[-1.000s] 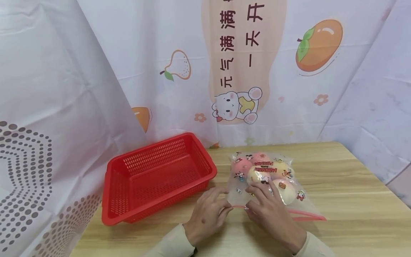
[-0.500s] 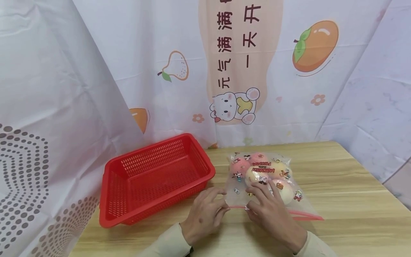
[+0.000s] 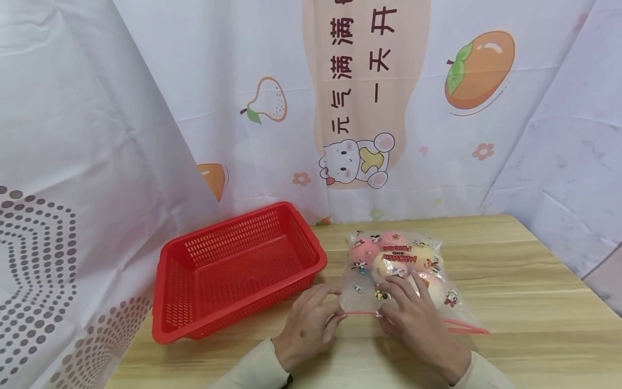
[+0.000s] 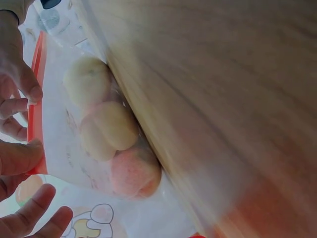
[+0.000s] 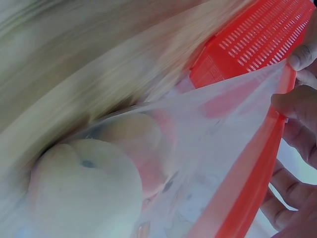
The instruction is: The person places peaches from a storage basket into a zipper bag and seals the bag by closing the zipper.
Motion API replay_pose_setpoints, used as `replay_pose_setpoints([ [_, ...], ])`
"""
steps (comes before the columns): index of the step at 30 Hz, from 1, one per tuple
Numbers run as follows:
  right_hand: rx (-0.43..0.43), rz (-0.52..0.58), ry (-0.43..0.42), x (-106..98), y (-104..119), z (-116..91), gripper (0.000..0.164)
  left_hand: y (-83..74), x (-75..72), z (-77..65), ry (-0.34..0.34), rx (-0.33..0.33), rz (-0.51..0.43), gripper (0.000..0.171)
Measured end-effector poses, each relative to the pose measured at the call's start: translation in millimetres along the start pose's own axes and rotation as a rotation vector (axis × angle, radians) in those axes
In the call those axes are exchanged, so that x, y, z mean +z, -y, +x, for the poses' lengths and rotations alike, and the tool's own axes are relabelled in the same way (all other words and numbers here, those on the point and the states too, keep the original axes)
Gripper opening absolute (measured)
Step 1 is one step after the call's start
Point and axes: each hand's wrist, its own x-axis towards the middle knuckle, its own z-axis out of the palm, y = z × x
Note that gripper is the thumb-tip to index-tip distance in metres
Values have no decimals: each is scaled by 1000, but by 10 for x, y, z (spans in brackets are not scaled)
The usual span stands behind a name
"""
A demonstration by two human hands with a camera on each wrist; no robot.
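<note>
A clear printed zip bag (image 3: 357,297) lies on the table with several peaches (image 3: 363,250) inside, some pink and some pale yellow. Its red zip strip (image 3: 362,313) runs along the near edge. My left hand (image 3: 311,327) pinches the strip's left end between thumb and finger. My right hand (image 3: 413,324) pinches the same strip a little further right, at a small white slider (image 3: 378,314); its other fingers lie over the bag. From the right wrist view, the strip (image 5: 252,183) spreads apart toward the right side of the bag. The left wrist view shows peaches (image 4: 89,82) through the plastic.
A red perforated plastic basket (image 3: 243,294) with nothing in it stands to the left of the bag, close to my left hand. The wooden table (image 3: 525,292) extends to the right. A printed curtain (image 3: 272,162) hangs behind the table's far edge.
My right hand has shifted slightly right along the red strip, widening the gap between the hands. The left hand keeps its pinch at the corner.
</note>
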Motion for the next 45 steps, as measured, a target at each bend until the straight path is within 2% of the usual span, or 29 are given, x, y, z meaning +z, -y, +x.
replay_pose_setpoints([
  [18, -3, 6, -4, -35, -59, -32, 31, -6, -4, -28, 36, -56, -19, 5],
  [28, 9, -17, 8, -69, -75, -53, 44, 5, 5, -31, 12, -42, -8, 9],
  [36, 5, -11, -9, -95, -98, -72, 28, -4, -2, -24, 29, -57, -15, 7],
  [45, 18, -32, -2, -125, -113, -94, 38, -9, -8, -20, 30, -57, -18, 7],
])
